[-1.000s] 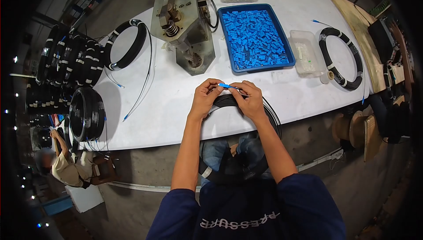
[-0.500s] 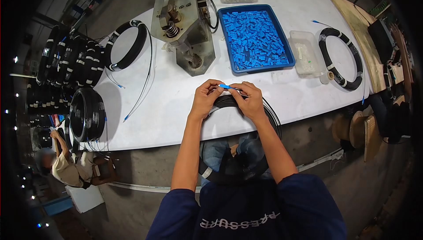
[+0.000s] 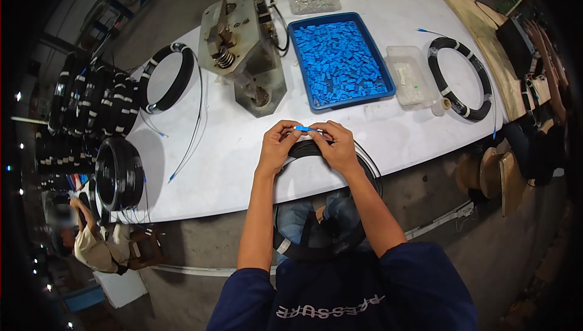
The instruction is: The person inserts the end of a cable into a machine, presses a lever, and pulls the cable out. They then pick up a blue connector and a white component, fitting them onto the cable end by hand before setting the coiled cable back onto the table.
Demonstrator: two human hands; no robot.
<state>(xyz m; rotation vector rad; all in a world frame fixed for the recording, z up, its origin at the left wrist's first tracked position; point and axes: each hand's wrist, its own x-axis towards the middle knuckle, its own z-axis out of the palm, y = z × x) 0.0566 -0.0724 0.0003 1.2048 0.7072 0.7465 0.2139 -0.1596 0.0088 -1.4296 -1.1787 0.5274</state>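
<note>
Pinching one little blue connector two-handed.
I've got fingertips of the left hand and right hand gripping it, by the black cable coil, near side of the blue tray.

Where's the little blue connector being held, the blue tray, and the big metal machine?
Blue connector (image 3: pixel 302 129), head view: its middle.
Blue tray (image 3: pixel 354 101), head view: its near rim.
Metal machine (image 3: pixel 248 48), head view: its body.
</note>
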